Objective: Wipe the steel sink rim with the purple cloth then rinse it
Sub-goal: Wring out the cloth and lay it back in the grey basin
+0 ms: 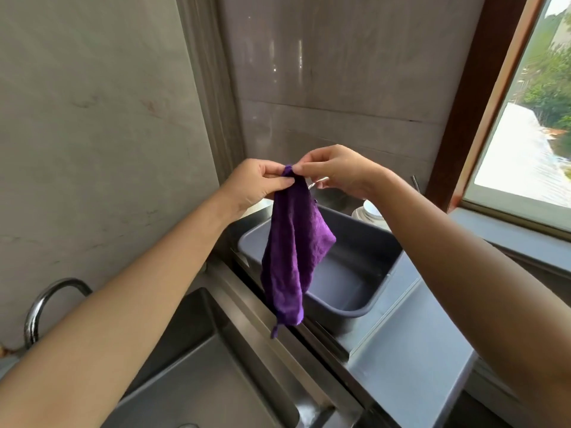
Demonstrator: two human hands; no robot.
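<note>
Both hands up at one pinch point: left hand [258, 183] and right hand [336, 171] each nip the top edge of the purple cloth [293, 257], fingertips nearly meeting. Cloth is nappy microfibre and hangs limp in long folds straight down from the grip, with a small loop tag [276, 330] at the bottom. Behind and below the grip: rounded grey plastic tub [367, 239]. Down-left of the grip: brushed steel sink [197, 366], flat rim, curved chrome faucet [46, 299].

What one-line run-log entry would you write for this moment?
left hand: pinches cloth top | right hand: pinches cloth top | cloth: hangs above tub | sink rim: untouched
</note>
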